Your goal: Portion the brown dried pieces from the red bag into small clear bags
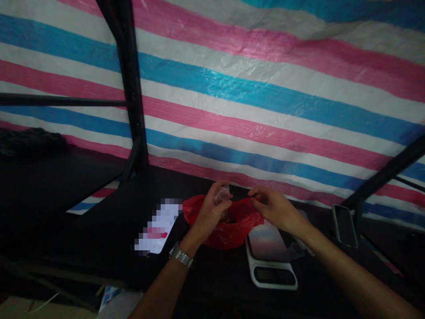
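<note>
Grip, left hand: fingers pinched shut on a small clear plastic bag, held up just above the mouth of the red bag.
Grip, right hand: fingers curled, thumb and forefinger closed on the rim of the red plastic bag at its right side; how firmly, I cannot tell.
Key relation: clear bag sits directly over the red bag's opening, between both hands; left hand has it, right hand is near on the far side of the opening. Its long axis looks roughly upright, though it is too small and blurred to be sure.
Wristwatch: metal band on the left wrist, nearest the camera.
Kitchen scale: white body with a shiny platform, on the bench just right of the red bag, under the right forearm; display dark.
Red bag position: on the dark bench, mouth open upward, something inside too dim to name.
Paper slip: white, blurred out, lying flat just left of the red bag.
Phone: propped on a stand at far right, well apart from the hands.
Obstructions: nothing lies between the clear bag and the opening below.
Backdrop: striped tarpaulin in pink, blue and white behind a black metal frame.
</note>
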`<state>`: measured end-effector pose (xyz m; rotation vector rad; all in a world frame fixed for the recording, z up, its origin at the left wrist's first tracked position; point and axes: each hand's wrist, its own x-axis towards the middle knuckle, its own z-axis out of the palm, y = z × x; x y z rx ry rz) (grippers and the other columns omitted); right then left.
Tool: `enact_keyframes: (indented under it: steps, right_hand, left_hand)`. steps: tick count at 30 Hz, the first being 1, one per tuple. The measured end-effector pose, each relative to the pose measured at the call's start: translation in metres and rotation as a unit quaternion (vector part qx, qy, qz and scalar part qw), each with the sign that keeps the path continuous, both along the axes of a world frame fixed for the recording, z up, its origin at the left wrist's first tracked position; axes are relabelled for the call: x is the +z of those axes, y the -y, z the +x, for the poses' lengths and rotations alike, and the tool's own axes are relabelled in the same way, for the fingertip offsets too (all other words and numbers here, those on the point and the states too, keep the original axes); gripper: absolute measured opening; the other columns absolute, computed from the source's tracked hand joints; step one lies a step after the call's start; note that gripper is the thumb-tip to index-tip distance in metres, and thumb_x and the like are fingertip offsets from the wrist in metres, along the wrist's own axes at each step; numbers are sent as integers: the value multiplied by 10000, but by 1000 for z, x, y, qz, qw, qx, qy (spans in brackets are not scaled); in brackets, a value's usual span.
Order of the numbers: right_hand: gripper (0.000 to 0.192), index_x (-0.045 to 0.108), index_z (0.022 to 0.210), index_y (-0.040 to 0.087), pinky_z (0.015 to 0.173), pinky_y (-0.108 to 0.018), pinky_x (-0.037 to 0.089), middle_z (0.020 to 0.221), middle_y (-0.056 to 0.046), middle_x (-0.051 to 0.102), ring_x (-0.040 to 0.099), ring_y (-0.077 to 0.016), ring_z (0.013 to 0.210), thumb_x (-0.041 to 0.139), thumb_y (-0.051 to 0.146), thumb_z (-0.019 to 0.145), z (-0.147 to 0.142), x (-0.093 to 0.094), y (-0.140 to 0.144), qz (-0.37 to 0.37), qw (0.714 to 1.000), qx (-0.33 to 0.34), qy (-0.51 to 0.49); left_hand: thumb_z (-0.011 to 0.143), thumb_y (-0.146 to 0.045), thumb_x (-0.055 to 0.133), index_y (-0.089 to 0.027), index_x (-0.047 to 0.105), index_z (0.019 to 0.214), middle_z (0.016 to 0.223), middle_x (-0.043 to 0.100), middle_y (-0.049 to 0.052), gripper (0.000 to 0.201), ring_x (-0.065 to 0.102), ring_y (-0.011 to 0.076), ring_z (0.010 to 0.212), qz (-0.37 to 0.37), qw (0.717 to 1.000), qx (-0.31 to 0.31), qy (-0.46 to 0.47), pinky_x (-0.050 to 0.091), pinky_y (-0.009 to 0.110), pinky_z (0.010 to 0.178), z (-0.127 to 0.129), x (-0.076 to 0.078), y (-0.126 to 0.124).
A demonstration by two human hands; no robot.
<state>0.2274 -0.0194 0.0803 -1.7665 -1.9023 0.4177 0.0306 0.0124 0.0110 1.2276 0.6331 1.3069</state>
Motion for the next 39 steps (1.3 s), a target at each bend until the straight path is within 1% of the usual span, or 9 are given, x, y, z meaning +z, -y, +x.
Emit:
enact_keyframes:
  steps: [4, 10, 15, 18, 22, 27, 32, 35, 39]
  right_hand:
    - [274, 741, 1138, 183, 574, -256, 468, 808, -34, 774, 701, -176, 651, 585, 154, 915, -2, 2, 2, 10, 1000, 3, 15]
    - [260, 749, 1127, 179, 586, -256, 462, 795, -33, 767, 689, -173, 657, 597, 158, 917, -5, 4, 4, 13, 1000, -2, 25]
    - [309, 744, 1165, 158, 552, -245, 442, 794, -39, 764, 661, -161, 622, 568, 132, 912, -5, 5, 5, -1, 1000, -1, 5]
    - [291, 744, 1149, 163, 547, -244, 442, 798, -40, 766, 662, -162, 622, 568, 150, 917, -4, 3, 5, -1, 1000, 7, -8]
    - [255, 744, 1108, 177, 550, -248, 459, 806, -40, 775, 689, -173, 642, 572, 186, 920, -4, -1, 4, 14, 999, 15, -26]
    - [240, 748, 1085, 184, 550, -248, 460, 819, -38, 784, 688, -168, 633, 578, 182, 915, -5, 0, 4, 17, 999, 17, -23]
    - [245, 740, 1093, 187, 552, -251, 471, 821, -33, 772, 682, -165, 617, 569, 169, 918, -4, 2, 4, 4, 1000, 4, -30]
    - [251, 741, 1097, 180, 576, -261, 486, 818, -36, 770, 687, -171, 630, 558, 175, 925, -3, -1, 5, -1, 1000, -3, -19]
    - [240, 742, 1088, 183, 605, -262, 498, 849, -43, 780, 711, -182, 690, 570, 199, 921, -2, -6, 7, 9, 1000, 2, -8]
  left_hand:
    - [709, -232, 685, -232, 624, 1209, 1004, 681, 19, 504, 655, 203, 990, 28, 1000, -7, 3, 500, 305, 851, 3, 3, -3]
    - [785, -198, 618, -226, 615, 1200, 871, 566, -15, 416, 606, 169, 847, 64, 997, -7, -37, 488, 294, 791, 12, -1, -11]
    - [715, -68, 623, -247, 643, 1269, 1038, 565, 15, 582, 587, 189, 974, 108, 988, 24, -105, 496, 331, 894, -6, -6, -8]
    - [684, -14, 629, -277, 692, 1301, 1156, 580, 37, 673, 607, 197, 988, 164, 963, -22, -212, 526, 365, 929, -23, -9, -2]
    - [785, -29, 603, -256, 705, 1288, 1274, 567, 70, 561, 650, 218, 1107, 208, 921, -54, -324, 539, 395, 1021, -31, -15, 1]
    - [839, -24, 597, -247, 711, 1234, 1245, 589, 49, 468, 665, 155, 910, 201, 927, -31, -315, 583, 319, 866, -21, -16, -2]
    - [834, 64, 549, -252, 712, 1223, 1270, 557, 57, 527, 650, 176, 1111, 237, 937, 55, -251, 564, 321, 985, -17, -9, -3]
    - [908, 37, 536, -261, 706, 1229, 1261, 573, 60, 470, 632, 190, 1205, 289, 925, 75, -234, 539, 348, 1077, -17, -6, -1]
    - [992, -13, 497, -258, 694, 1240, 1238, 597, 69, 401, 644, 192, 1188, 327, 910, 94, -236, 558, 349, 1063, -19, -6, 3]
